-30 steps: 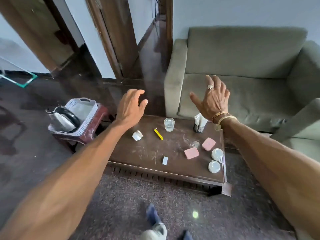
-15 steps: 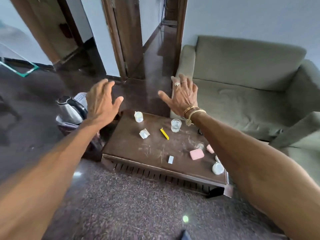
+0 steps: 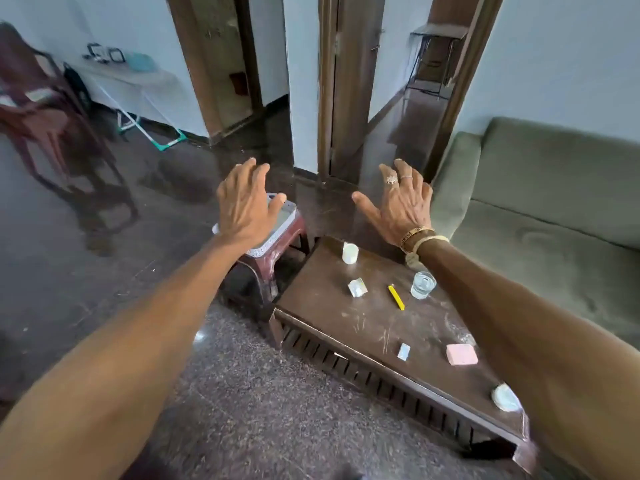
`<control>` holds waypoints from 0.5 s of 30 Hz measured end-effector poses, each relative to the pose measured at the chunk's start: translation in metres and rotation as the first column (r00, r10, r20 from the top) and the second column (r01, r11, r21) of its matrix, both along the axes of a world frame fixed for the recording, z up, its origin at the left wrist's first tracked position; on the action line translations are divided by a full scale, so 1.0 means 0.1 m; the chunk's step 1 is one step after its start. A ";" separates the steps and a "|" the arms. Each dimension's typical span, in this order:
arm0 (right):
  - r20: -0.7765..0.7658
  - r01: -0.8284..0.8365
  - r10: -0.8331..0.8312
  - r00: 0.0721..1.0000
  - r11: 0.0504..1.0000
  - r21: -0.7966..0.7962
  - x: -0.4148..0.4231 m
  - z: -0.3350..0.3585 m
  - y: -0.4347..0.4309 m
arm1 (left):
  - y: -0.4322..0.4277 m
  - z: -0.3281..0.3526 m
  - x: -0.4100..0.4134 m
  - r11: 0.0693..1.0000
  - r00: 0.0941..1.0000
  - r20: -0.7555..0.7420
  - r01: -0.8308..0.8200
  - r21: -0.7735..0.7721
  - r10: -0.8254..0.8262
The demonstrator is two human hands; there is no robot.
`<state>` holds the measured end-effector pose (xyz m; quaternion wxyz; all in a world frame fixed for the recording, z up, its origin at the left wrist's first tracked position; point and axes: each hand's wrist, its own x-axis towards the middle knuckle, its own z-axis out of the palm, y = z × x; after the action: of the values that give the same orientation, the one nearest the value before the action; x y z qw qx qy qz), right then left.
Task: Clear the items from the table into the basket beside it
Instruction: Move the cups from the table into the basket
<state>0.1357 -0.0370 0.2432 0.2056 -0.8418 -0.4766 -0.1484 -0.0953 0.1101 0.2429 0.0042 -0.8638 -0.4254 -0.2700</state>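
A low dark wooden table [image 3: 353, 327] holds a small white cup [image 3: 350, 252], a crumpled white wrapper [image 3: 357, 287], a yellow pen [image 3: 396, 297], a glass of water [image 3: 422, 285], a small pale packet [image 3: 403, 351], a pink block [image 3: 461, 354] and a white cup [image 3: 506, 397] partly behind my right arm. The white basket [image 3: 285, 220] sits on a maroon stool [image 3: 273, 261] left of the table, mostly covered by my left hand [image 3: 246, 202]. My left hand is raised, fingers spread, holding nothing. My right hand [image 3: 401, 202] hovers open beyond the table's far end.
A green sofa [image 3: 554, 209] runs along the right behind the table. Wooden door frames [image 3: 341, 84] stand ahead, and a dark red chair [image 3: 45, 112] is at the far left. A white shelf with small things lines the left wall. The floor is dark stone.
The view has swung left and up, showing more of the room. Both open hands shifted with it; my left hand now covers the basket and the kettle seen earlier is hidden.
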 end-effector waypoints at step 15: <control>-0.018 -0.234 0.233 0.972 0.970 -0.059 -0.11 -0.21 0.92 | 0.28 -0.19 -0.23 0.982 0.982 -0.047 -0.186 -0.018 0.185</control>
<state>0.1251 0.0555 0.2219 0.1986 -0.7865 -0.5755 -0.1039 -0.1188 0.1382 0.2240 0.0294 -0.8262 -0.5068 -0.2443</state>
